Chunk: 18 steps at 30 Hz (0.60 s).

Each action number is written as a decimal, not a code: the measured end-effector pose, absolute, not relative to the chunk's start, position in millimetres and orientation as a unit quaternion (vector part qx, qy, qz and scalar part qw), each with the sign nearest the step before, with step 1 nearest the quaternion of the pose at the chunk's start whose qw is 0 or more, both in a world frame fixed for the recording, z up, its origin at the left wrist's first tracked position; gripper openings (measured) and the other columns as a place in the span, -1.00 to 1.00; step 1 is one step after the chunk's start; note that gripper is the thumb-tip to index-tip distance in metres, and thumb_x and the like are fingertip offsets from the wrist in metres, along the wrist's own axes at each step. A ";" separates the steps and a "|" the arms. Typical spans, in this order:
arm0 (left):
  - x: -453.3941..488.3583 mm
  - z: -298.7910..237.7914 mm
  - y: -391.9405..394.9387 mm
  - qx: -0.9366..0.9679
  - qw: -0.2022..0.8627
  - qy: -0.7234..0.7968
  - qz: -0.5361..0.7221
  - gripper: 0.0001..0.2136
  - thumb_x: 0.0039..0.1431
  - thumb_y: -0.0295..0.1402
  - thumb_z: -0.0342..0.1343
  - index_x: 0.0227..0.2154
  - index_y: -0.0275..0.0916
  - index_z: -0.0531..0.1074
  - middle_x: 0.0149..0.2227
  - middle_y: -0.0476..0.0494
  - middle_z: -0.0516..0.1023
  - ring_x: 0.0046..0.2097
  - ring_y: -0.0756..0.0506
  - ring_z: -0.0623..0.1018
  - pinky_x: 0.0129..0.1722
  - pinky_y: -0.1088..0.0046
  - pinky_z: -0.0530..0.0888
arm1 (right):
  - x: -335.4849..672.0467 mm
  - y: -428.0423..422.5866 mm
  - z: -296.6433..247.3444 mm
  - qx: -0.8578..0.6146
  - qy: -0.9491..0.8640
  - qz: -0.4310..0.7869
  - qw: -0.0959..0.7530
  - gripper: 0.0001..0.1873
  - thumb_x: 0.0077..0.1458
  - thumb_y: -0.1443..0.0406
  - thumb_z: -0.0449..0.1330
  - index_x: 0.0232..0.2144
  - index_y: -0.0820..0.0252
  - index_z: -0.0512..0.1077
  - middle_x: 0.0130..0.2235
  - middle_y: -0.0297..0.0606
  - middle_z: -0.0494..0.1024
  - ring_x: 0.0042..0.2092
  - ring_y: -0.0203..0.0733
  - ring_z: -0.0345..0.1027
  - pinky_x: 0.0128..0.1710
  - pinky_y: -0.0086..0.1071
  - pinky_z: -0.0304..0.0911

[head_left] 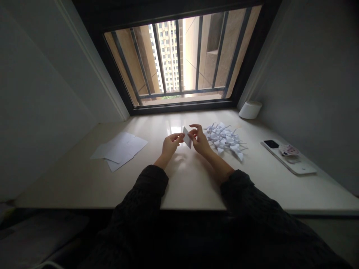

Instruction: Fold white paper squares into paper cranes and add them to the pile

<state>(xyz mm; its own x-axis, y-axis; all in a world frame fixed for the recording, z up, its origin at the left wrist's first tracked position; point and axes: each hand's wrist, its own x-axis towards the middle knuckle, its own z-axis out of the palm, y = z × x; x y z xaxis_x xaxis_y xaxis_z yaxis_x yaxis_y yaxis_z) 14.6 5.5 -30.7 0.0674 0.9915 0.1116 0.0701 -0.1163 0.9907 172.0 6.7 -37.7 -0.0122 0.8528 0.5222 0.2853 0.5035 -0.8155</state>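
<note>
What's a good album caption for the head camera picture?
Left hand and right hand hold a small paper near a pile of folded paper shapes.

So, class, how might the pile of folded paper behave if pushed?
The folded paper pile would probably slide easily, being thin paper. Its jutting points may snag one another, so pieces might drag together. The creases suggest some stiffness, though pressing could crush them.

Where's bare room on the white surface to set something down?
Free: between the loose sheets and left hand; between those sheets and the front edge; between right sleeve and phone.
Crowded: middle, where left and right hand hold a small paper; right of that, the heap of folded pieces.
</note>
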 end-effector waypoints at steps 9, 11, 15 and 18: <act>15.0 -27.6 3.0 0.461 0.495 0.475 0.563 -0.63 -0.07 -0.18 0.30 -0.25 -0.32 0.42 -0.39 -0.22 0.59 -0.34 -0.11 0.60 -0.29 0.38 0.49 | 165.6 4.9 -38.7 -0.389 -0.645 0.320 0.575 -0.46 -0.08 0.08 0.29 -0.06 0.01 0.24 -0.30 -0.32 0.51 -0.34 -0.21 0.41 -0.34 -0.31 0.33; 16.6 -27.0 2.0 0.438 0.494 0.464 0.590 -0.53 -0.09 -0.22 0.32 -0.14 -0.30 0.32 -0.40 -0.18 0.59 -0.37 -0.09 0.60 -0.26 0.34 0.51 | 165.4 5.3 -38.2 -0.389 -0.644 0.319 0.577 -0.58 -0.08 0.07 0.29 -0.16 0.04 0.37 -0.28 -0.31 0.52 -0.34 -0.22 0.40 -0.33 -0.32 0.33; 19.8 -23.4 -3.0 0.471 0.480 0.431 0.602 -0.35 -0.05 -0.26 0.30 0.07 -0.18 0.11 -0.42 -0.08 0.58 -0.38 -0.08 0.60 -0.26 0.34 0.52 | 166.2 7.2 -37.2 -0.413 -0.617 0.342 0.576 -0.70 -0.05 0.05 0.26 -0.32 0.09 0.53 -0.30 -0.26 0.58 -0.35 -0.22 0.40 -0.32 -0.30 0.34; 19.4 -20.4 -5.2 0.534 0.449 0.407 0.590 -0.37 -0.01 -0.25 0.27 0.10 -0.12 0.13 -0.39 -0.05 0.58 -0.36 -0.07 0.60 -0.28 0.39 0.51 | 167.7 7.7 -35.2 -0.405 -0.594 0.386 0.578 -0.65 -0.10 0.04 0.29 -0.30 0.11 0.55 -0.32 -0.25 0.60 -0.40 -0.25 0.39 -0.36 -0.31 0.35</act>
